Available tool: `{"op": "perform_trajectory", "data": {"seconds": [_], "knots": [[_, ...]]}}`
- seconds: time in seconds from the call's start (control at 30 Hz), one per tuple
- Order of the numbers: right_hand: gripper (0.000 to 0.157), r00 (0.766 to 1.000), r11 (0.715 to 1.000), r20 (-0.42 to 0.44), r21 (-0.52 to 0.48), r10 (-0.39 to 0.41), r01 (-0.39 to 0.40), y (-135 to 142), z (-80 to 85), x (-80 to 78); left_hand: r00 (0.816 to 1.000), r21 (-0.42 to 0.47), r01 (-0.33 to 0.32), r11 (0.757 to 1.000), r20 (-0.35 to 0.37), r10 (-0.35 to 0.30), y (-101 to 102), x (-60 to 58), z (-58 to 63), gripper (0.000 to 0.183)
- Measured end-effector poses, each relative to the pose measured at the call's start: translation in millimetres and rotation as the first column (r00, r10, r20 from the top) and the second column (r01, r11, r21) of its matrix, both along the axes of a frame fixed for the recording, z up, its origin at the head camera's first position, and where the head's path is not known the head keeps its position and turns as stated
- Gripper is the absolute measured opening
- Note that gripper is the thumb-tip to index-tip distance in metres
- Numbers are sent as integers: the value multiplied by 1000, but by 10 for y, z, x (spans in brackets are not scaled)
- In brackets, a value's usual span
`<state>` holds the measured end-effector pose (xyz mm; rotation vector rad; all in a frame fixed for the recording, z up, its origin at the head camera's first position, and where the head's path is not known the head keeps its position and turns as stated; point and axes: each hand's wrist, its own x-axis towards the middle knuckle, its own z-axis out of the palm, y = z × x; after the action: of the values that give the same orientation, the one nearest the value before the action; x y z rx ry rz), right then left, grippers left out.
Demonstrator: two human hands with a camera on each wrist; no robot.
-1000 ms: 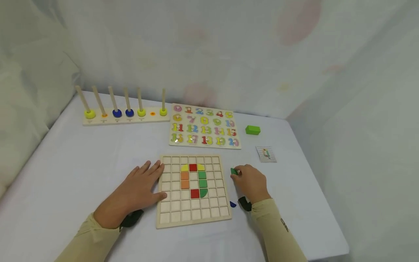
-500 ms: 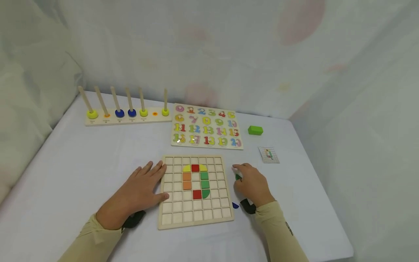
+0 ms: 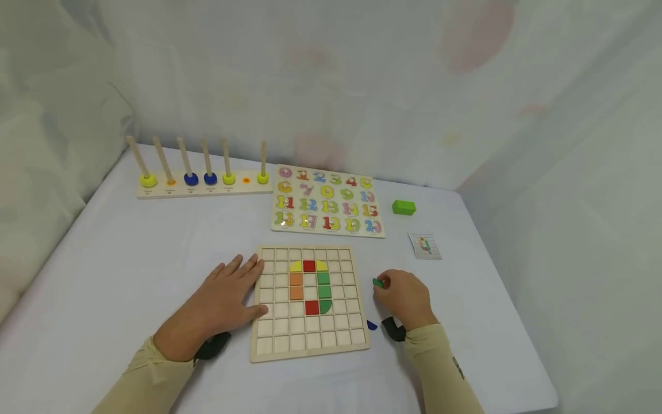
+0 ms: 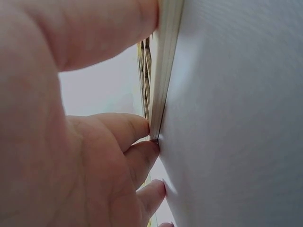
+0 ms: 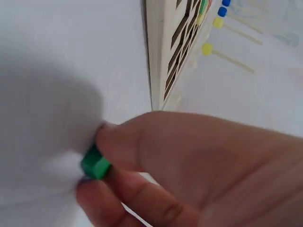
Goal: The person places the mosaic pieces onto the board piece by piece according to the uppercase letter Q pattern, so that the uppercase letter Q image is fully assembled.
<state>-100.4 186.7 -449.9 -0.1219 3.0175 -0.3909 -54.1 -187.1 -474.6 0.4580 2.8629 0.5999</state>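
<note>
A wooden grid board point(image 3: 281, 342) lies in front of me, with yellow, red, orange and green tiles set in a ring in its cells. My left hand point(image 3: 219, 302) rests on the board's left edge, fingers spread; in the left wrist view its fingertips touch the board's side point(image 4: 163, 80). Right of the board, my right hand point(image 3: 405, 296) pinches a small green tile point(image 3: 378, 283) between thumb and fingers, just over the cloth. The right wrist view shows this green tile point(image 5: 96, 163) partly covered by the thumb. A small blue tile point(image 3: 372, 325) lies by the board's right edge.
Behind the board lies a number puzzle point(image 3: 328, 201). To its left stands a peg counter point(image 3: 204, 190) with yellow and blue beads. At right are a green block point(image 3: 403, 207) and a small picture card point(image 3: 425, 246) with a coloured pattern. Cloth walls point(image 3: 331, 86) enclose the table.
My right hand has shifted slightly back toward me; its index finger straightened off the green tile half a second ago and now pinches it again. The left hand keeps its place on the board.
</note>
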Motion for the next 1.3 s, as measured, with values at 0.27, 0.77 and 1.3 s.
{"op": "perform_trajectory", "data": {"seconds": [0.27,0.77,1.3], "knots": [[12,937,940,-111,-37,332,-338,-522,168,268,1000,1,14,1000,11,-14,35,-31,-4,96],[18,850,863,-152,73,504,-499,-1174,25,456,999,-30,31,999,21,-30,144,-52,95,95],[21,697,714,-216,396,683,-577,-1277,-17,729,1000,-47,-2,999,29,3,17,21,111,95]]}}
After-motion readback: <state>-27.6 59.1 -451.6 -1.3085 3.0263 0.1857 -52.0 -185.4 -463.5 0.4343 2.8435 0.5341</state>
